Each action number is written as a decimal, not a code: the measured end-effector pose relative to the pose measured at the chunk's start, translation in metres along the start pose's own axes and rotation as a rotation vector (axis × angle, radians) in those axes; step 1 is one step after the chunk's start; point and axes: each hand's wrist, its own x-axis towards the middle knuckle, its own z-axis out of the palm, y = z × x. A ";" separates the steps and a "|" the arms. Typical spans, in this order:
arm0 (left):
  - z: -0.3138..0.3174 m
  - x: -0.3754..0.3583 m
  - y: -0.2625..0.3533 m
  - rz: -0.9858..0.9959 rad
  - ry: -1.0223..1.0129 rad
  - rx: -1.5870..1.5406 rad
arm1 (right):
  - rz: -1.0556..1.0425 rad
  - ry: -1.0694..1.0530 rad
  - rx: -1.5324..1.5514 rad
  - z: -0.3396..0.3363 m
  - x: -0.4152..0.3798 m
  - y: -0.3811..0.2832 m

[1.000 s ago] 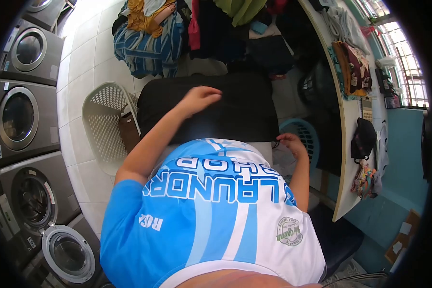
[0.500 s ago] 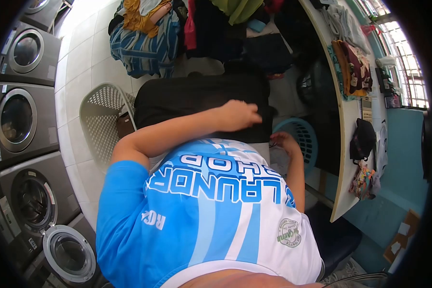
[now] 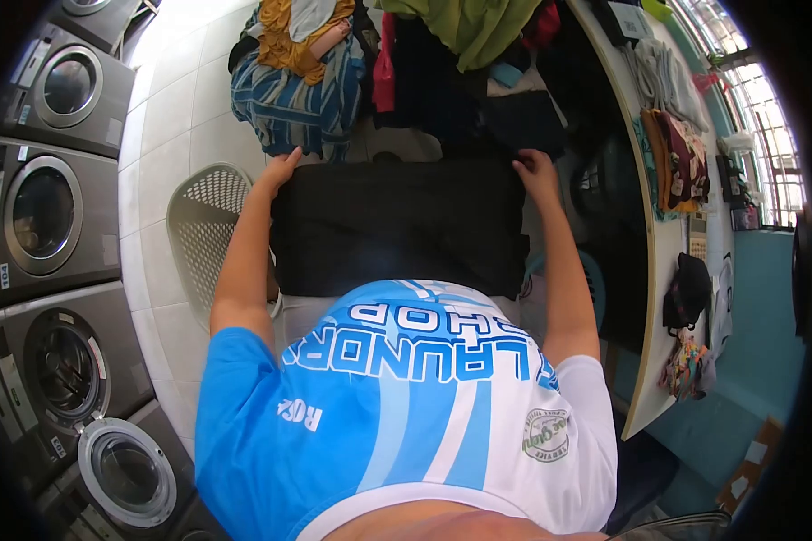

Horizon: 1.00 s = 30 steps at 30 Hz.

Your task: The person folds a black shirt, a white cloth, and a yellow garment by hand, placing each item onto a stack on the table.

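Observation:
A black piece of cloth lies spread in a wide rectangle over my lap, its far edge running straight between my hands. With fingers closed at its far left corner, my left hand is beside the blue striped bundle. My right hand pinches the far right corner, its fingers curled. Both arms reach forward along the sides of the cloth.
At left stand a light plastic laundry basket and stacked washing machines, one with its door open. Ahead are a blue striped bundle and green cloth. A table with folded clothes runs along the right.
My left hand has moved from above the middle of the black cloth to its far left corner. My right hand has gone forward from near the blue basket to the far right corner.

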 end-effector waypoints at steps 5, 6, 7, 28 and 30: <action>-0.009 -0.005 -0.009 -0.388 -0.365 -0.465 | 0.270 -0.142 -0.447 0.043 0.051 -0.018; -0.006 0.014 -0.031 -0.359 -0.429 -0.518 | 0.324 -0.158 -0.466 0.050 0.056 -0.015; -0.001 0.033 -0.054 -0.331 -0.492 -0.572 | 0.352 -0.243 -0.491 0.051 0.060 -0.017; -0.096 0.062 0.021 0.433 0.172 -0.419 | 0.377 -0.099 0.626 -0.020 0.103 -0.009; -0.088 0.036 0.015 0.531 0.416 0.226 | 0.347 -0.130 0.332 -0.037 0.055 -0.058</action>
